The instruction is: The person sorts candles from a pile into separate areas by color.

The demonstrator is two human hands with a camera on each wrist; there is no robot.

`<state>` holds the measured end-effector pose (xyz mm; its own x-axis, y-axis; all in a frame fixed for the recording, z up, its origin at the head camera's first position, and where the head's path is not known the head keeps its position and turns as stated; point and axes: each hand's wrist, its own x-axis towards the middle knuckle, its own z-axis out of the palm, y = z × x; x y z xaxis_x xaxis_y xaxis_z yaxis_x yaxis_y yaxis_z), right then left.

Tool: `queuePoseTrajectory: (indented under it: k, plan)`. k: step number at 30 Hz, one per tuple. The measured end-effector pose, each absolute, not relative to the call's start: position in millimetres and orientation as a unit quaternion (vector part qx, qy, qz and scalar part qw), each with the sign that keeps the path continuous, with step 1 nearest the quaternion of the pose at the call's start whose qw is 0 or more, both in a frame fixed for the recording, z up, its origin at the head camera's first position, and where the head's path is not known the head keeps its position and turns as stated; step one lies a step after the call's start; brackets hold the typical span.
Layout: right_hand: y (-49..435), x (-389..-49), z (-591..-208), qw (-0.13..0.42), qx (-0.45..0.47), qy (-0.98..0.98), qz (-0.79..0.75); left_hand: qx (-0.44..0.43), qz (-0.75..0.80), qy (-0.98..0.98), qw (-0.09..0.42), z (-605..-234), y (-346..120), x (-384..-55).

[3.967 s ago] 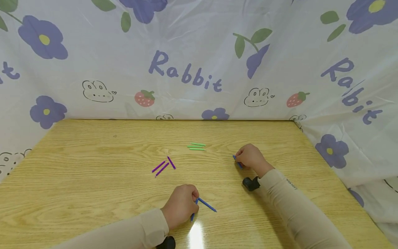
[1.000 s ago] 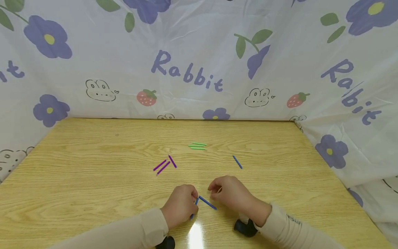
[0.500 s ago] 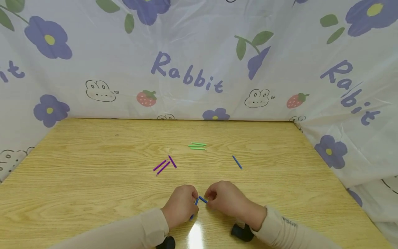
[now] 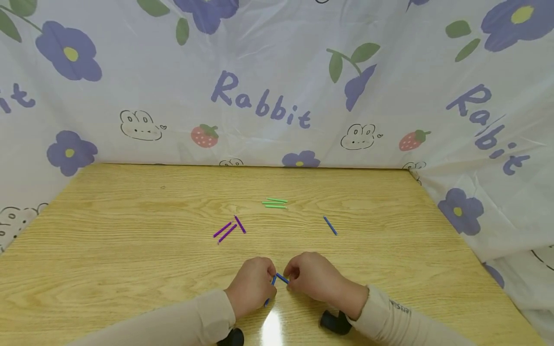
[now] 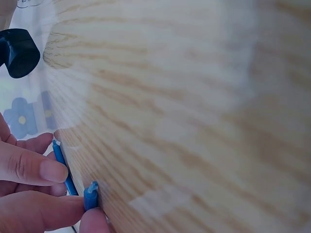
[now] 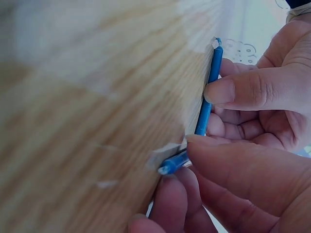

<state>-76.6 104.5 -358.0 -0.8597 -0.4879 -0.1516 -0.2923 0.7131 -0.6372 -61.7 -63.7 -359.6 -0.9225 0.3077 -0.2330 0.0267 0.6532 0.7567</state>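
In the head view, my left hand (image 4: pixel 252 286) pinches a thin blue candle (image 4: pixel 274 280) against the table near the front. Beside it, my right hand (image 4: pixel 318 278) grips a second blue candle (image 4: pixel 282 278) between thumb and fingers. The two candles' upper ends nearly meet, forming a slanted peak; whether they touch I cannot tell. Close up in the right wrist view, my left thumb (image 6: pixel 221 91) lies on the left candle (image 6: pixel 203 120), and the right candle's tip (image 6: pixel 167 168) pokes out of my right fingers. A third blue candle (image 4: pixel 330 225) lies farther back at right.
Three purple candles (image 4: pixel 227 233) lie left of centre on the wooden table (image 4: pixel 130 240). Farther back are three green candles (image 4: pixel 274 203) in a loose row. A printed white cloth (image 4: pixel 259 139) hangs along the back and sides.
My right hand has let go of the far blue candle, come back toward the front and taken hold of the near right one. My left hand stays on its candle.
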Motion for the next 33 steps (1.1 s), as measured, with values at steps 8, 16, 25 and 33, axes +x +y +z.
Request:
queuePoseTrajectory:
  k: [8, 16, 25, 33]
  plan:
    - [102.6, -77.8, -356.5, 0.152, -0.223, 0.914, -0.302, 0.098, 0.399, 0.895, 0.171, -359.3, -63.2, -61.9]
    - [100.7, -76.7, -354.8, 0.148, -0.231, 0.920, -0.280, 0.102, 0.394, 0.898, 0.165, -358.8, -62.7, -61.3]
    - [100.8, -77.0, -354.5, 0.152, -0.230, 0.921, -0.274, 0.103, 0.388, 0.901, 0.164, -358.9, -62.2, -61.6]
    - [107.0, -78.0, -353.0, 0.160, -0.225, 0.915, -0.294, 0.098, 0.390, 0.900, 0.168, -358.5, -61.7, -61.4]
